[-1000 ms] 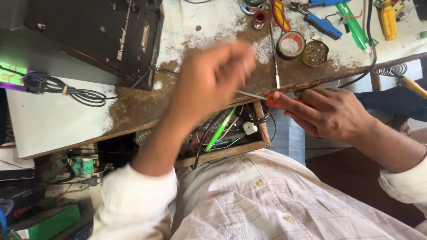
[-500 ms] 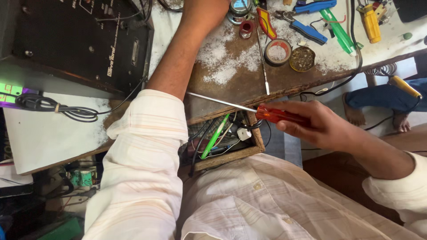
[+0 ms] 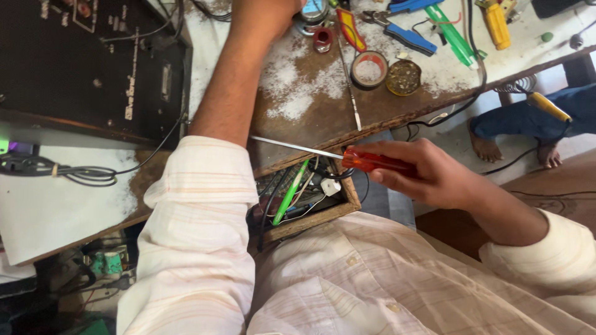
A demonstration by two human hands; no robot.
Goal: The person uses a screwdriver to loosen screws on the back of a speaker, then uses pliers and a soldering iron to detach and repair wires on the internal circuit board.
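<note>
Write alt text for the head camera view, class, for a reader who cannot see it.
A person's right hand grips a red-handled screwdriver above an open wooden drawer of wires, while the left arm reaches across a worn workbench; its hand is out of view. Pliers, tape rolls and a black device lie on the bench.
</note>
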